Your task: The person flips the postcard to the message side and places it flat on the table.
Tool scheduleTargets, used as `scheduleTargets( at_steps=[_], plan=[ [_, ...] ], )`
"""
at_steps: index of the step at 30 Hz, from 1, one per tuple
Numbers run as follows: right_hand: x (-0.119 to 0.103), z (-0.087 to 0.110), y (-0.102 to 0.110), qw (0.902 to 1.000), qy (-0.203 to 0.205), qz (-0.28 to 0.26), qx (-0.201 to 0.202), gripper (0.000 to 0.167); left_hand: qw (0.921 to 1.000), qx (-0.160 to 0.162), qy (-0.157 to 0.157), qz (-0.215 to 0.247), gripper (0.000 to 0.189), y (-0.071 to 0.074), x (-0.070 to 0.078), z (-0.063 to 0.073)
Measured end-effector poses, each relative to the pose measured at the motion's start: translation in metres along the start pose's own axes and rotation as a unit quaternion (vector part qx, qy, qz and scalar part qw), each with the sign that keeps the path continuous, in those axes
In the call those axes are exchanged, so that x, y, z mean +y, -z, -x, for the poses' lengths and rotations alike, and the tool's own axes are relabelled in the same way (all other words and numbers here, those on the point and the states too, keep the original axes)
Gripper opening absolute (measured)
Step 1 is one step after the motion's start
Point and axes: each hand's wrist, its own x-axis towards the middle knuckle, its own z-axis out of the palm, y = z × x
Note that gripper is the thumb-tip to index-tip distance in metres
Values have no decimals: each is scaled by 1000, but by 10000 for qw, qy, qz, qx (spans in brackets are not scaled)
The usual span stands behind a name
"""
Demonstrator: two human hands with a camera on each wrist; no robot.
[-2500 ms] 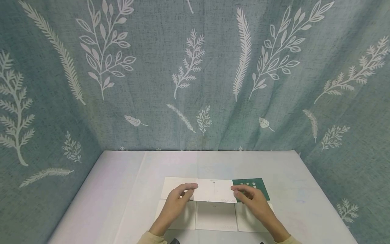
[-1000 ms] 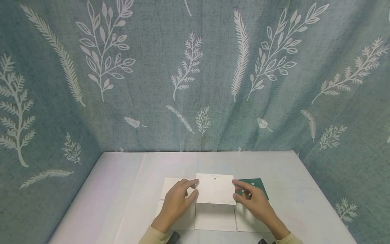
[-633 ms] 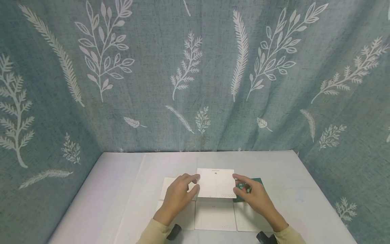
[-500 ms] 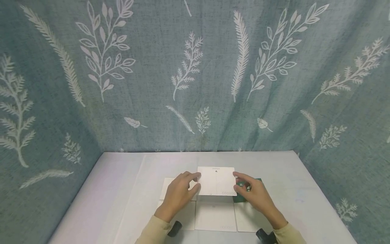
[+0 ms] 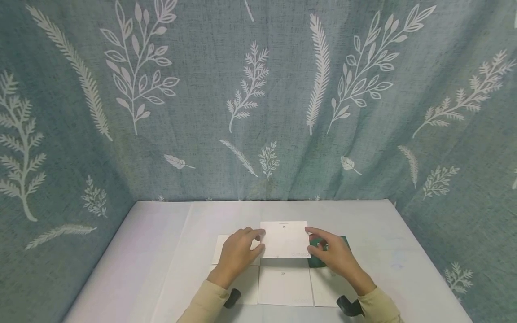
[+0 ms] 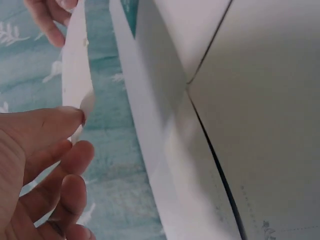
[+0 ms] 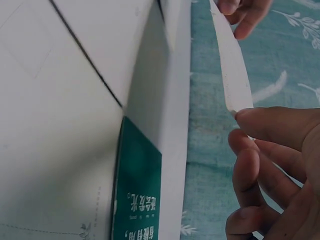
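Note:
A white postcard [image 5: 284,242] with small print along its top hangs above the table between both hands. My left hand [image 5: 237,252] pinches its left edge between thumb and fingers. At the opposite edge, my right hand [image 5: 338,255] pinches it the same way. Both wrist views show the postcard [image 6: 75,55] nearly edge-on, thumb on one side and fingers on the other. Just below it lies a front row of white cards, the middle card [image 5: 285,289] in its shadow. A green card [image 7: 140,175] with white lettering lies behind, partly covered by my right hand in the head view.
A white card [image 5: 220,249] lies at the back left, partly behind my left hand. Front-left [image 5: 249,287] and front-right white cards [image 5: 328,290] adjoin the middle one. A green leaf-patterned curtain [image 5: 194,112] surrounds the white table [image 5: 161,251].
Both hands have lifted the postcard off the back row and moved it away from me. In the last half second it has shifted slightly left.

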Motion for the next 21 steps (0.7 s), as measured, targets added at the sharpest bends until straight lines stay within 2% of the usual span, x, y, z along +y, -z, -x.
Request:
scheduleTargets(
  at_steps=[5, 9, 15, 21],
  plan=[
    [4, -1, -6, 9988, 89, 489, -13, 51, 9997, 98, -118, -199, 28, -6, -1, -1],
    [5, -3, -11, 9960, 182, 872, 98, 49, 9994, -81, -2, -330, 27, -10, 0, -3],
    [7, -5, -18, 9903, 71, 1369, 231, 48, 9985, -377, 63, -392, 29, -14, 1, -4],
    [8, -5, -25, 9844, 146, 1743, 172, 47, 9977, -441, 39, -518, 28, -18, 1, -2]
  ],
)
